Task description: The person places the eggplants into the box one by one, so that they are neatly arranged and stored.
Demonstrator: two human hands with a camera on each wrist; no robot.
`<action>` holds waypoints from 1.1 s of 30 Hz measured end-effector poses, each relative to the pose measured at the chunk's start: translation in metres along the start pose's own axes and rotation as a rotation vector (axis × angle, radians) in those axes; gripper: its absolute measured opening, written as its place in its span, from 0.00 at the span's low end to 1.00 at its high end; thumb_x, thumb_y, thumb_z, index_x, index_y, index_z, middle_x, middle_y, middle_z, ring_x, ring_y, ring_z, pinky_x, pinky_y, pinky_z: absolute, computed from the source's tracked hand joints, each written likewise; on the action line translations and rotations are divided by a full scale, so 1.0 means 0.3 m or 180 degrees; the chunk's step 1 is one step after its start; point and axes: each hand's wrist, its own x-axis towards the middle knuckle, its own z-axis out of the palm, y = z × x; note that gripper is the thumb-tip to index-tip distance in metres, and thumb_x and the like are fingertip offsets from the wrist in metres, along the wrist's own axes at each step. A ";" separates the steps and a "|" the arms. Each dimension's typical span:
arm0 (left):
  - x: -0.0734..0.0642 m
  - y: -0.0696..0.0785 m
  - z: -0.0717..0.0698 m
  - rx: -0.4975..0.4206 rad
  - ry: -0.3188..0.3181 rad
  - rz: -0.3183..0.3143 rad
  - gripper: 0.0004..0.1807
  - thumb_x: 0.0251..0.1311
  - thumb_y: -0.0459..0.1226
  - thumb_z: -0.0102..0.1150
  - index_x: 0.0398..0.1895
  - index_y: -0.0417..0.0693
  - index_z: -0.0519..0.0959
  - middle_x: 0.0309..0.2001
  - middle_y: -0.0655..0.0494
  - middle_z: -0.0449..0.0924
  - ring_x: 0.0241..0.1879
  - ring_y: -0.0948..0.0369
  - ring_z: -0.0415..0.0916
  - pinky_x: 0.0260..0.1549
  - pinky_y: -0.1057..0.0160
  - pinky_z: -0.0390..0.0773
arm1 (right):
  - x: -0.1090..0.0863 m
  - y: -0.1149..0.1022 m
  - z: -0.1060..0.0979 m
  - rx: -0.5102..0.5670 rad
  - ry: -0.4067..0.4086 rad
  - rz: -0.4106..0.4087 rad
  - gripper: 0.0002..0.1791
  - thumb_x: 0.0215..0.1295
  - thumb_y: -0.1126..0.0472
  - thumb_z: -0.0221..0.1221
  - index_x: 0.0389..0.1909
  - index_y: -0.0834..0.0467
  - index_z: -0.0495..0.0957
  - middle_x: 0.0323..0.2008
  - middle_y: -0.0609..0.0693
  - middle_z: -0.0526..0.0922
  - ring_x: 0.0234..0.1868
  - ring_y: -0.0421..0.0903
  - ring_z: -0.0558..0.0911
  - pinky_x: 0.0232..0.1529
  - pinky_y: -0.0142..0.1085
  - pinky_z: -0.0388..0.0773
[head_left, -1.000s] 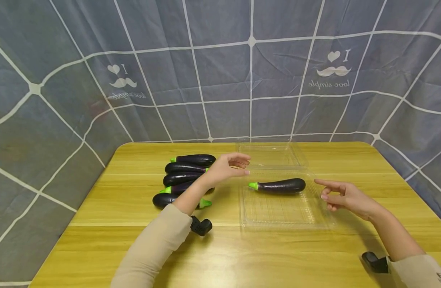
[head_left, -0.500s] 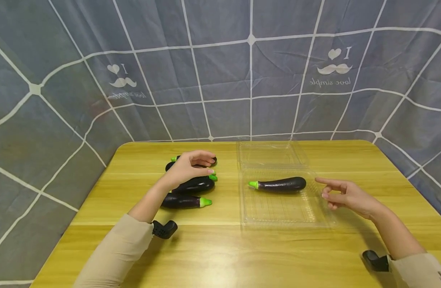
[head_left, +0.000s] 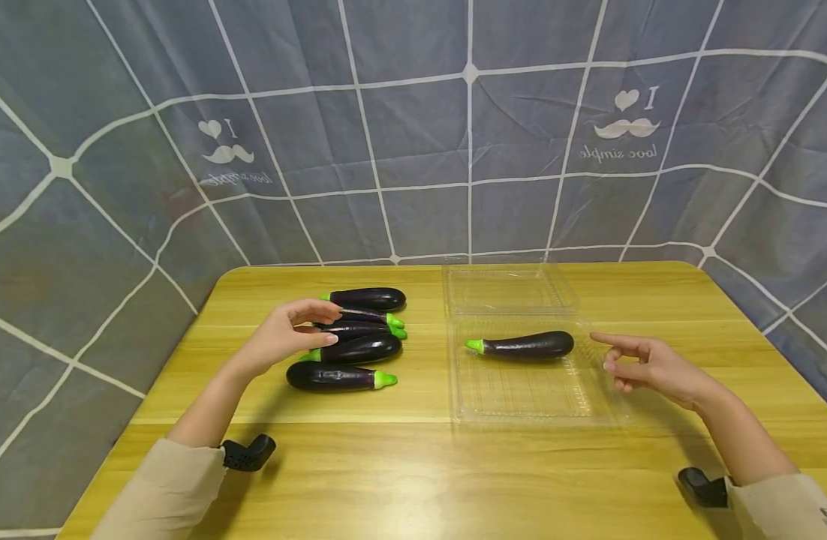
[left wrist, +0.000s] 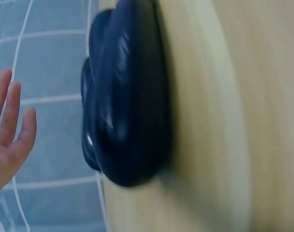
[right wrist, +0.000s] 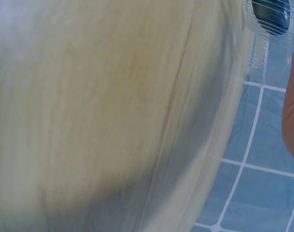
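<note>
5 eggplants (head_left: pixel 359 349) lie bunched on the tabletop (head_left: pixel 413 469), left of the clear plastic box (head_left: pixel 521 394). Their long axes run roughly left to right, so each has 1 end toward the box; 3 green stems face it and 2 face away. The person's left grip (head_left: pixel 288 337) hovers at the bunch's end farther from the box, thumb and fingers spread apart, holding nothing. From there, the eggplants stretch away toward the box, so a hold across their width would likely suit best. The left grip is clearly nearer to them. The right grip (head_left: pixel 643 369) sits just beyond the box's right rim, index finger stretched toward it, holding nothing; whether it touches is hard to tell. 1 more eggplant (head_left: pixel 528 346) lies in the box near its lid side, stem pointing left.
</note>
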 end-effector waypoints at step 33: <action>-0.146 -0.204 -0.077 0.0095 -0.0224 -0.0232 0.27 0.52 0.34 0.67 0.55 0.34 0.72 0.55 0.38 0.73 0.55 0.47 0.69 0.47 0.66 0.74 | 0.000 -0.005 0.003 0.0053 0.0010 0.0055 0.28 0.67 0.70 0.51 0.68 0.56 0.60 0.36 0.55 0.73 0.27 0.39 0.77 0.29 0.33 0.79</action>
